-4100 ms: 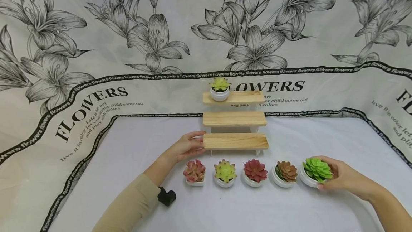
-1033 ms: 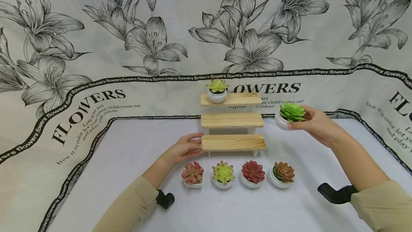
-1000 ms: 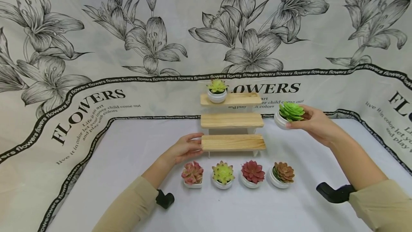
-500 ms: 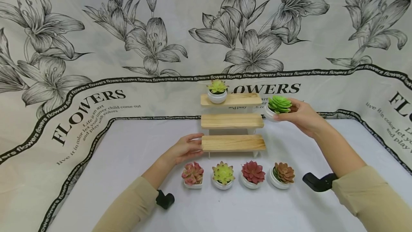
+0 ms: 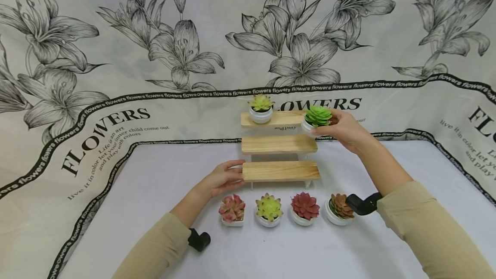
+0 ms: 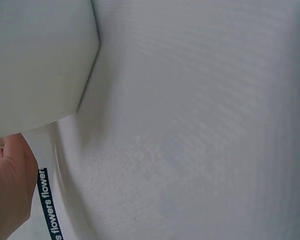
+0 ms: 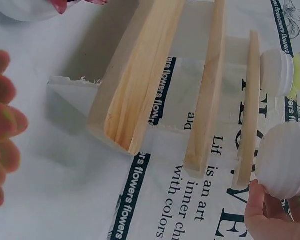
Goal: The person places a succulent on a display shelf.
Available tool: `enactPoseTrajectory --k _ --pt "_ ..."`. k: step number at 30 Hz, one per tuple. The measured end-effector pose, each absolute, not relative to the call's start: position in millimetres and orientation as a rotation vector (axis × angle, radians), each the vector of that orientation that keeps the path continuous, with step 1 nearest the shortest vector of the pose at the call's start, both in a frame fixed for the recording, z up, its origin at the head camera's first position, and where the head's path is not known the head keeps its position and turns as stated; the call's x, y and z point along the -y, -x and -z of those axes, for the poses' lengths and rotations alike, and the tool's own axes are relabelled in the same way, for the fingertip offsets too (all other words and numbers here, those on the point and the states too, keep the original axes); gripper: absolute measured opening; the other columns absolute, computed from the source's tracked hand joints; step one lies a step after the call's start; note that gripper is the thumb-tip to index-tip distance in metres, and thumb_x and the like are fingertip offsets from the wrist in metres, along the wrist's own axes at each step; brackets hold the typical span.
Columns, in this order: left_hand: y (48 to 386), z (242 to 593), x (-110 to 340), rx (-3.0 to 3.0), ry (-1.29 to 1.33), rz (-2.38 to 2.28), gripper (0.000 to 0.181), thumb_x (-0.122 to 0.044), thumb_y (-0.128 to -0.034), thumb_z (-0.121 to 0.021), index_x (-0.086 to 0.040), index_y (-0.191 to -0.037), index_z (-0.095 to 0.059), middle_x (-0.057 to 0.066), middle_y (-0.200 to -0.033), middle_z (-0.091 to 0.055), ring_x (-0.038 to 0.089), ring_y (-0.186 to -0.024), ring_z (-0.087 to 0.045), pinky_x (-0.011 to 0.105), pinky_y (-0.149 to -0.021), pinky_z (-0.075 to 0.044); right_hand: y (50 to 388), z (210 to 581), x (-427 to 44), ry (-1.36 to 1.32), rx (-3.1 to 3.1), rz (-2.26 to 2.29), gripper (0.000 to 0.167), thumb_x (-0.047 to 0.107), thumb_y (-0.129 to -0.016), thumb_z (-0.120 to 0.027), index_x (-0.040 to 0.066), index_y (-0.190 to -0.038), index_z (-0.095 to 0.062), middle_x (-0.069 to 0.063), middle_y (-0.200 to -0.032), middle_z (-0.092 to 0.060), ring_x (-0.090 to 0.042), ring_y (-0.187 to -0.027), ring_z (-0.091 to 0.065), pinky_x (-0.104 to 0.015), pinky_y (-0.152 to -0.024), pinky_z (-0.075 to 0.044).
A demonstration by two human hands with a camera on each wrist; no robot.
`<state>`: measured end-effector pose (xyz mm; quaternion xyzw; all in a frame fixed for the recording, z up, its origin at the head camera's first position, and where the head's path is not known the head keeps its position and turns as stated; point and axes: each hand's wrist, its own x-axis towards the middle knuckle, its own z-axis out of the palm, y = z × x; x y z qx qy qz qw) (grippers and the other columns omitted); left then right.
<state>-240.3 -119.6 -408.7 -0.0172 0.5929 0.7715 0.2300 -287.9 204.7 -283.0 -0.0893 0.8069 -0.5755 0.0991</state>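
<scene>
Your right hand [image 5: 342, 131] pinches the white pot [image 5: 307, 128] of the bright green succulent [image 5: 318, 116], thumb on the near side and fingers curled round the far side; you have it at the right end of the top shelf [image 5: 284, 118], and the right wrist view shows the pot just beside that board, though you cannot tell whether pot and wood touch; your left hand [image 5: 221, 179] reaches to the left end of the lowest shelf [image 5: 280, 171], its fingers slightly apart and touching the end of the board; you cannot tell whether they grip it or only rest there, since the left wrist view shows part of that hand beside a smooth pale panel [image 6: 35, 65]; the middle shelf [image 5: 279, 144] lies between the other two; near the left end of the top shelf stands a yellow-green succulent [image 5: 261, 103], apart from the plant you hold; on the white tablecloth [image 5: 263, 257] in front of the shelves, you have a row running left to right of a pink succulent [image 5: 232, 208], a lime succulent [image 5: 268, 207], a dark red succulent [image 5: 305, 206] and a brown succulent [image 5: 339, 206], the last partly covered by the black device [image 5: 362, 205] at your right sleeve [image 5: 430, 227]; behind it all hangs a cloth printed with lilies [image 5: 186, 48]
</scene>
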Motion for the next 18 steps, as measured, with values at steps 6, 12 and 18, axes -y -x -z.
enactPoseTrajectory --k 6,12,18 --pt "242 409 121 -1.628 0.050 -2.126 0.056 0.012 -0.0881 -0.048 0.002 -0.141 -0.033 0.027 -0.137 -0.039 0.016 -0.091 -0.059 0.029 -0.079 -0.053 298 279 -188 0.284 -2.402 1.711 0.081 0.007 -0.082 -0.070 0.003 -0.147 -0.023 -0.018 -0.132 -0.035 -0.029 -0.120 -0.036 -0.043 -0.107 -0.032" --pt "240 409 120 -1.632 0.040 -2.119 0.056 0.012 -0.0885 -0.048 0.002 -0.142 -0.032 0.027 -0.138 -0.038 0.017 -0.092 -0.059 0.028 -0.080 -0.053 306 277 -174 0.292 -2.393 1.758 0.075 0.006 -0.081 -0.071 0.002 -0.144 -0.029 -0.012 -0.125 -0.040 -0.023 -0.113 -0.041 -0.039 -0.101 -0.037" --pt "240 408 121 -1.630 0.032 -2.114 0.056 0.011 -0.0884 -0.048 0.002 -0.142 -0.032 0.027 -0.139 -0.037 0.017 -0.092 -0.059 0.029 -0.080 -0.053 310 274 -164 0.280 -2.369 1.778 0.077 0.005 -0.081 -0.070 0.004 -0.145 -0.027 -0.017 -0.132 -0.039 -0.027 -0.116 -0.041 -0.039 -0.099 -0.039"
